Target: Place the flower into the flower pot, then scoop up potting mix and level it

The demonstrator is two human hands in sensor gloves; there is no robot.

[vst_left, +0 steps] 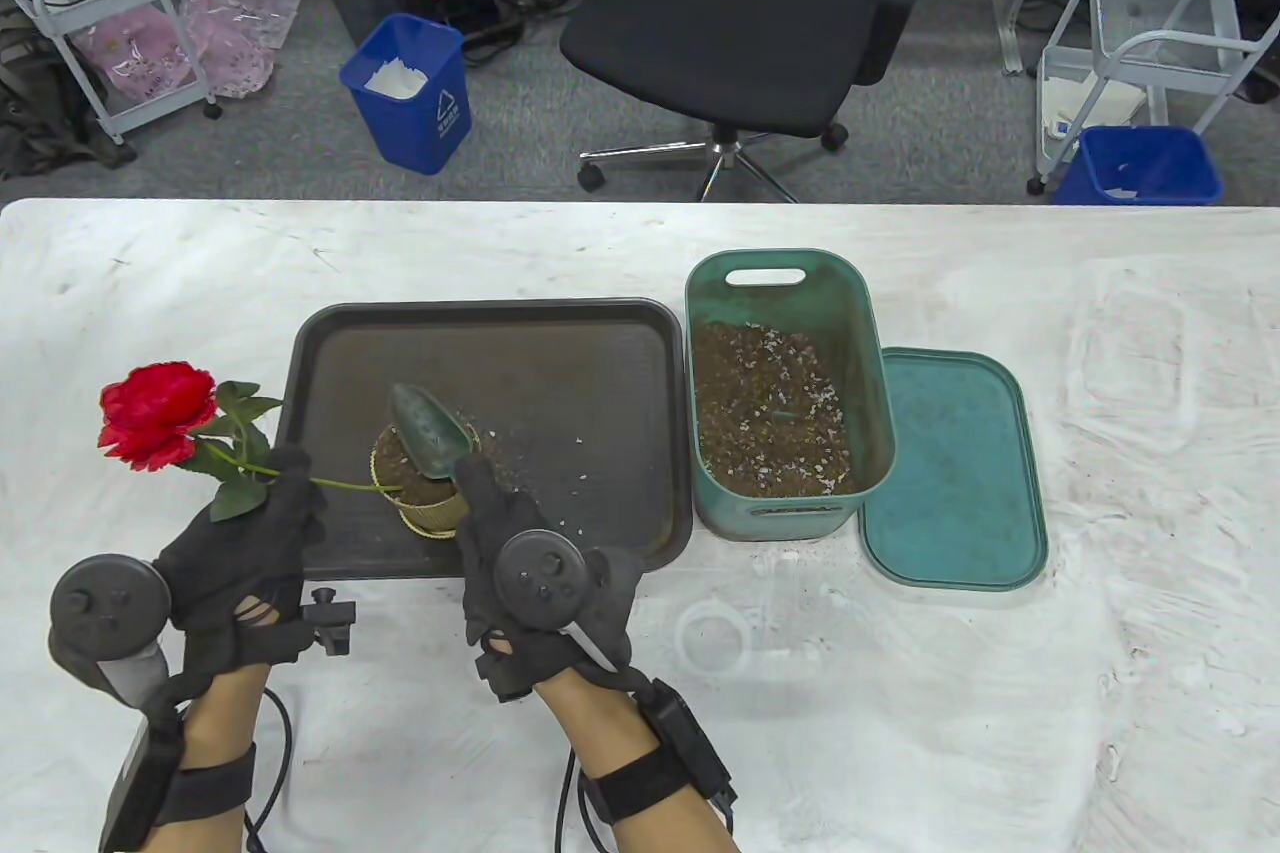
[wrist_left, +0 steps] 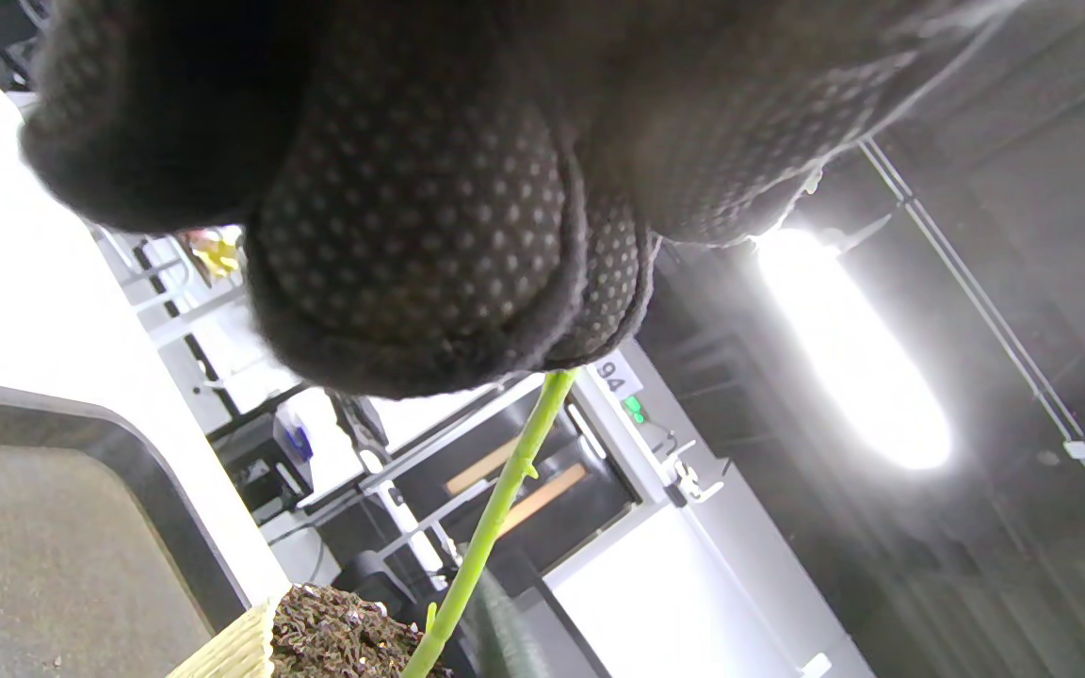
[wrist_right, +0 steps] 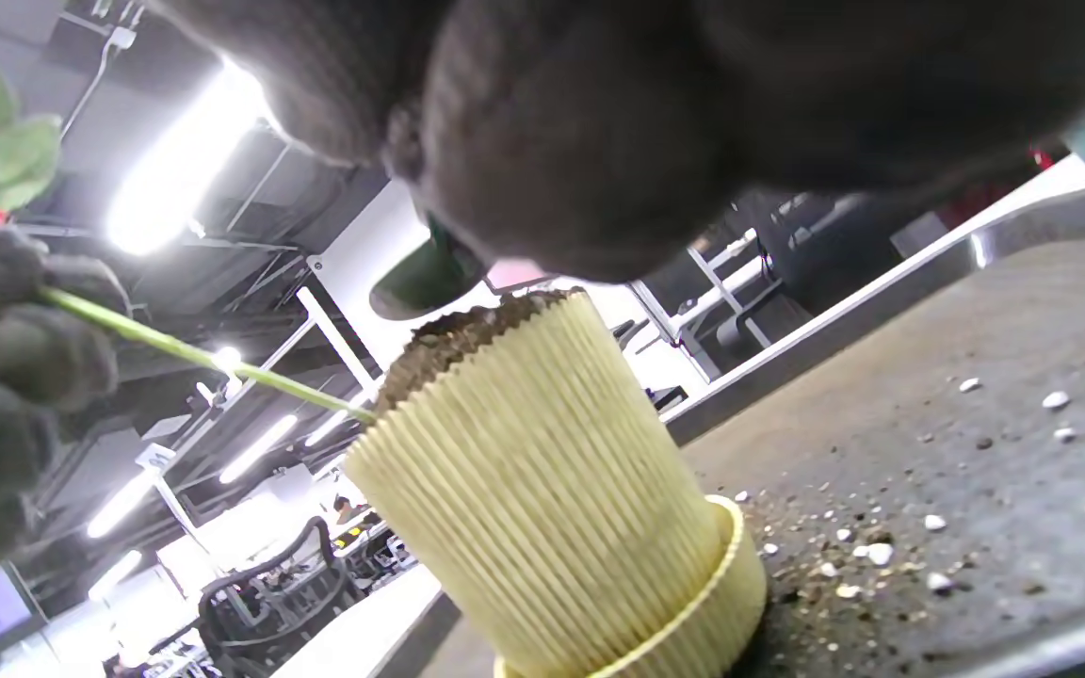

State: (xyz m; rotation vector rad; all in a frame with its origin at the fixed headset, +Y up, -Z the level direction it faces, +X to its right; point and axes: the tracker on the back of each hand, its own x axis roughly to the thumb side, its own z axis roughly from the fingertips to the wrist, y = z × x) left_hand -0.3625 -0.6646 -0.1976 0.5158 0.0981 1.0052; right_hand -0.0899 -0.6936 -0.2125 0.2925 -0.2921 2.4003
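A red flower [vst_left: 157, 413] leans far left, its green stem [vst_left: 345, 485] running into the soil of the ribbed yellow flower pot [vst_left: 425, 503] on the dark tray [vst_left: 560, 393]. My left hand [vst_left: 250, 533] pinches the stem [wrist_left: 495, 508] beside the leaves. My right hand [vst_left: 520, 543] grips the handle of a green scoop [vst_left: 428, 428], whose blade lies over the pot's soil. In the right wrist view the pot [wrist_right: 542, 490] stands filled with potting mix to its rim, with the stem [wrist_right: 203, 358] entering at its left edge.
A green tub [vst_left: 785, 393] of potting mix stands right of the tray, with its green lid [vst_left: 955, 473] flat on the table beside it. Spilled grains dot the tray near the pot. A black office chair and blue bins stand beyond the table's far edge.
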